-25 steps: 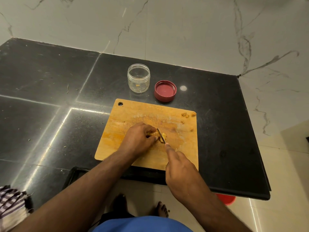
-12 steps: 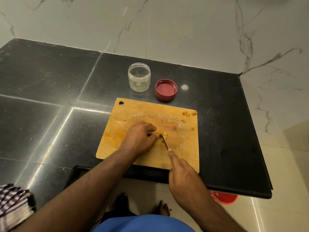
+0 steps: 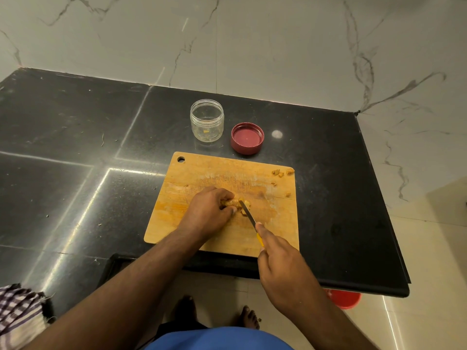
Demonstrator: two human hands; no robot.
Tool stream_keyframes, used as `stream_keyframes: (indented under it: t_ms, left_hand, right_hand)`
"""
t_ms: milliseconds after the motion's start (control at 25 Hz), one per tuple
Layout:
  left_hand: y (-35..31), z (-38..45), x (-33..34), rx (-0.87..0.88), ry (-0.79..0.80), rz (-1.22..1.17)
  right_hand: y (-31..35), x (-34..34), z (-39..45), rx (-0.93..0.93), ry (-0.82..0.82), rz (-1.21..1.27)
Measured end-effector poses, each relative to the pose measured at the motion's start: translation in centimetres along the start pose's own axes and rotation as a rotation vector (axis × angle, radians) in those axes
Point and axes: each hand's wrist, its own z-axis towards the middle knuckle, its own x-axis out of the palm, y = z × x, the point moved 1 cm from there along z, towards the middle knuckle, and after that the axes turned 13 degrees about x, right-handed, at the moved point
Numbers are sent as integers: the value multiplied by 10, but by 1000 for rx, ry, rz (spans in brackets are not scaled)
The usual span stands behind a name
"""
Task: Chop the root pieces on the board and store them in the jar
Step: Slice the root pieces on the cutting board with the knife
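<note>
The left hand [image 3: 208,212] lay knuckles-up near the middle of the wooden board [image 3: 202,173], its fingers curled down onto a yellowish root piece [image 3: 231,203] and pinning it to the wood. The right hand [image 3: 280,263], over the board's near edge, was wrapped round the yellow handle of a small knife [image 3: 249,214], forefinger stretched along the back of the blade; the blade's tip rested on the root just beside the left fingertips, with a few cut bits lying against it. More chopped bits [image 3: 279,172] sat at the board's far right corner, and one or two specks lay down its right edge. Beyond the board's far edge, on the black counter [image 3: 75,147], stood the clear jar [image 3: 207,120], open-mouthed and upright, with a small yellow fragment on its bottom. Its red lid [image 3: 247,137] lay just to the right of it, inner side up, apart from the jar. No label or writing could be read on jar, lid or knife. A checked cloth [image 3: 17,314] lay at the counter's near left corner, and a red bucket [image 3: 345,298] showed on the floor under the near right edge.
</note>
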Motion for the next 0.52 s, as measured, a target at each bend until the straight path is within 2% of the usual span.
stream_keyframes:
  t_ms: [280, 520]
  left_hand:
    - [0, -2, 0, -9, -42, -16]
    - [6, -1, -11, -73, -92, -123]
  right_hand:
    - [-8, 5, 0, 6, 4, -140]
    - [-27, -8, 2, 40, -45, 42]
